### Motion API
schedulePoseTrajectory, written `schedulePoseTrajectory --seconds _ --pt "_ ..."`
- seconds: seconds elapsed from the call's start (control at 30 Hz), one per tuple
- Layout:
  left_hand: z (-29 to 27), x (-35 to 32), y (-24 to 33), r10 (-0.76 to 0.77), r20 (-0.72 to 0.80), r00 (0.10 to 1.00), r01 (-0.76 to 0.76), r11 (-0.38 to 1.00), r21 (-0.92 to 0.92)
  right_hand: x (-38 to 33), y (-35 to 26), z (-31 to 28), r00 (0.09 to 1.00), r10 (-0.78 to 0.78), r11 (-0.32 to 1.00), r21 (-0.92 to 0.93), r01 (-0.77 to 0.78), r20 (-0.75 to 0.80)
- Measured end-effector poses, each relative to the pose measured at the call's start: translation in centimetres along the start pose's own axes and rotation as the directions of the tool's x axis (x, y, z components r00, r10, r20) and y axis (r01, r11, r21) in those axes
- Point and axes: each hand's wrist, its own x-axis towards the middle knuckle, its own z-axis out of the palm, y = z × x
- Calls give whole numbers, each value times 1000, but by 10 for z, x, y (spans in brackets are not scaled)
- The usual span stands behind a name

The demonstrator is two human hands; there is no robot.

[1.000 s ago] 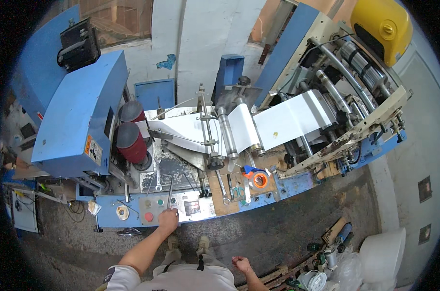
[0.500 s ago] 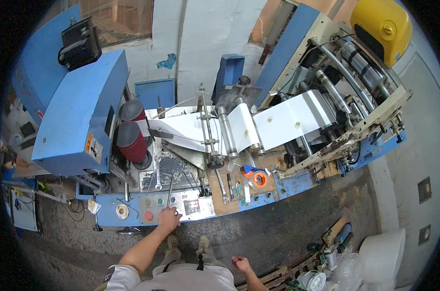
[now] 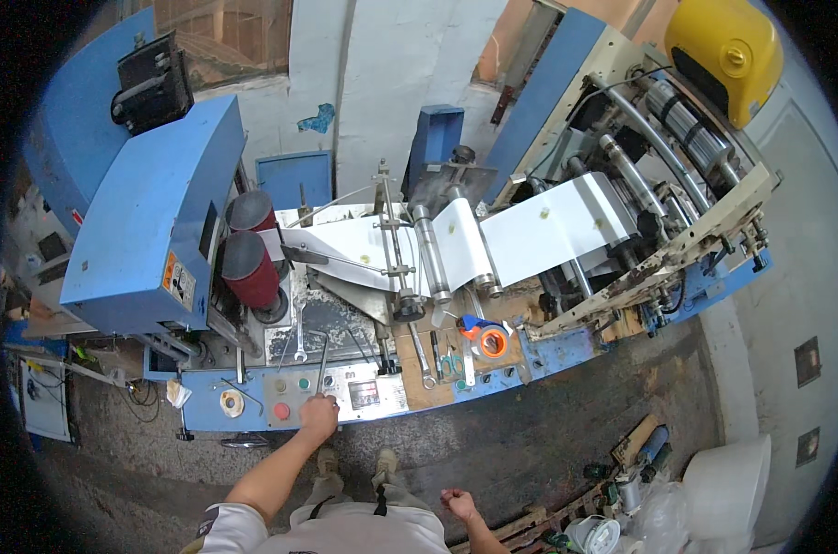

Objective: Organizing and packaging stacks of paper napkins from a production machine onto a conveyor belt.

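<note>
My left hand (image 3: 318, 417) rests at the lower edge of the metal control panel (image 3: 393, 383), with its fingers curled. What the fingertips press or grip is hidden under them. An L-shaped hex key (image 3: 322, 366) lies just beyond them, and a green button (image 3: 305, 384) and a red button (image 3: 281, 410) sit to their left. A white paper web (image 3: 553, 226) with small yellowish marks runs over rollers across the machine. My right hand (image 3: 459, 503) hangs low by my side, loosely curled, with nothing visible in it.
Two dark red rollers (image 3: 251, 277) stand beside the blue housing (image 3: 151, 231). Wrenches (image 3: 424, 358), scissors (image 3: 451, 363) and an orange tape roll (image 3: 493, 343) lie on the bench. A tape ring (image 3: 232, 403) is at left. A white bucket (image 3: 592, 535) stands at lower right.
The yellowish marks on the paper web have shifted along it, and another shows nearer the dark red rollers. My left hand stays almost in place at the panel; my right hand has not visibly moved.
</note>
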Motion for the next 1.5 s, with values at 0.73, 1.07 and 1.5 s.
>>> schedulePoseTrajectory --seconds 0.73,1.07,1.5 --pt "8 2 -3 41 -79 996 -43 999 -25 12 9 -4 1000 9 1000 23 -9 25" --pt "5 1 -3 33 -65 997 -35 999 -20 2 -8 0 998 50 999 -18 -50 22" --pt "13 2 -9 63 -127 990 -68 997 -37 0 -12 2 998 53 999 -5 -53 23"
